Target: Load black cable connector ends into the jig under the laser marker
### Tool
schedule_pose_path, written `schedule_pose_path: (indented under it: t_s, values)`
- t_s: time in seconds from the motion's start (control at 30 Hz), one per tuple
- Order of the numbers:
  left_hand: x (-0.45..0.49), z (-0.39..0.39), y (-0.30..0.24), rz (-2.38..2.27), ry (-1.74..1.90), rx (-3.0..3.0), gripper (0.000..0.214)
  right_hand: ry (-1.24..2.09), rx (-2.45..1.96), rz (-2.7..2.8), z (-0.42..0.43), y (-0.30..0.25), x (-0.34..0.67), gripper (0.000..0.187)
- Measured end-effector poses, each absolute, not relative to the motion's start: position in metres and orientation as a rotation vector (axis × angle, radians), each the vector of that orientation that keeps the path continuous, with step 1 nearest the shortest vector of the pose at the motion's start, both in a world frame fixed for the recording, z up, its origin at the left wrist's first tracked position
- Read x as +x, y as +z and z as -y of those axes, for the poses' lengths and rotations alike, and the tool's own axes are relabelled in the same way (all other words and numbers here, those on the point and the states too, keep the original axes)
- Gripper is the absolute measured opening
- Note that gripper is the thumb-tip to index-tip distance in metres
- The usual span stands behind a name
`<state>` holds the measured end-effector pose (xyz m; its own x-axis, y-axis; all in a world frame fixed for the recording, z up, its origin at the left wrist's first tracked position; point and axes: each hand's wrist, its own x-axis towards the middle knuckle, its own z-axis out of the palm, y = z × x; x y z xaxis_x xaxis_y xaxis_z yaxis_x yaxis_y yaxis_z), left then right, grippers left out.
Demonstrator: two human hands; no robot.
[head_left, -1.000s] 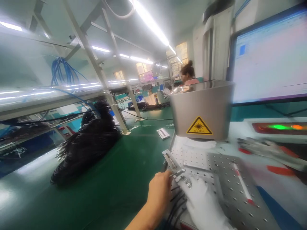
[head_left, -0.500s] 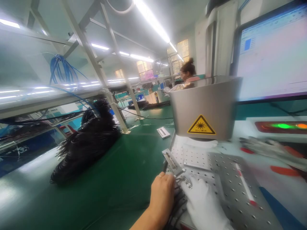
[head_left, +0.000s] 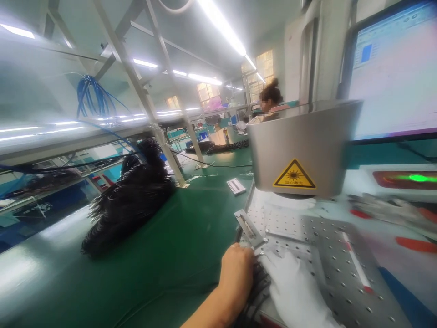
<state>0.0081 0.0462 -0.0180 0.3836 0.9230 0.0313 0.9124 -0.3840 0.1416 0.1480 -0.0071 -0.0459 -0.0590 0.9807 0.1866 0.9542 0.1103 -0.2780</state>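
My left hand (head_left: 237, 269) is bare and closed, its fingers curled round the end of a bunch of black cables (head_left: 260, 284). My right hand (head_left: 293, 280), in a white glove, is closed at the same cable ends, right beside the left. Its fingertips are partly hidden and blurred. Just beyond both hands a small metal fixture plate (head_left: 250, 229) with a slot lies aslant at the edge of the perforated metal plate (head_left: 336, 269). The cables hang down between the hands towards the bottom edge of the view.
A grey metal housing (head_left: 300, 146) with a laser warning sign stands ahead. A red-and-white pen (head_left: 357, 262) lies on the perforated plate; gloves (head_left: 385, 212) lie to the right under a monitor (head_left: 396, 73). Leftward, a black cable heap (head_left: 129, 205) rests on the green table (head_left: 191, 228). A person (head_left: 271, 98) sits beyond.
The view has shifted slightly, so the scene sits further right. Metal connectors that showed at my right fingertips are now covered by the glove. Both hands stay together at the cable ends.
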Motion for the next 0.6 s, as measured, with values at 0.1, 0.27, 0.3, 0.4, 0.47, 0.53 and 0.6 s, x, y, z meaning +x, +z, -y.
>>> schedule_pose_path:
  t_s: [0.1, 0.27, 0.3, 0.4, 0.47, 0.53, 0.6]
  values:
    - [0.010, -0.047, -0.016, -1.685, 0.184, 2.462, 0.027, 0.121, -1.918, 2.048, 0.006, -0.045, 0.149, 0.053]
    - [0.013, -0.049, -0.014, -1.646, 0.168, 2.436, 0.025, 0.099, -1.878, 2.089, 0.005, -0.044, 0.149, 0.056]
    - [0.014, -0.049, -0.014, -1.630, 0.167, 2.443, 0.025, 0.086, -1.865, 2.095, 0.004, -0.044, 0.149, 0.055]
    - [0.014, -0.050, -0.015, -1.592, 0.156, 2.463, 0.024, 0.072, -1.856, 2.113, 0.004, -0.044, 0.148, 0.050]
    - [0.014, -0.050, -0.014, -1.589, 0.133, 2.464, 0.024, 0.043, -1.860, 2.102, 0.004, -0.044, 0.147, 0.049]
    - [0.014, -0.050, -0.011, -1.582, 0.092, 2.465, 0.024, 0.010, -1.852, 2.073, 0.003, -0.046, 0.146, 0.051]
    - [0.013, -0.051, -0.007, -1.571, 0.049, 2.483, 0.024, 0.000, -1.787, 2.072, 0.003, -0.052, 0.149, 0.054]
